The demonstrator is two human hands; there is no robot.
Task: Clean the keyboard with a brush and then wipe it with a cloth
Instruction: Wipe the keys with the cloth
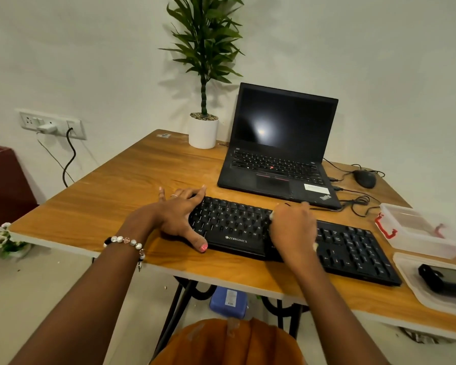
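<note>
Bracing the black Zebronics keyboard [287,241] near the wooden table's [116,196] front edge, the left hand [181,217] lies spread; the blurred right hand [294,227] curls around something pale, unidentifiable.

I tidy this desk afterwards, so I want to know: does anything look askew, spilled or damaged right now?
Nothing looks spilled or broken. The keyboard lies at a slant to the table edge, steadied by the left hand, while the right hand grips something pale over the keys. A loose tangle of cable lies beside the laptop.
</note>
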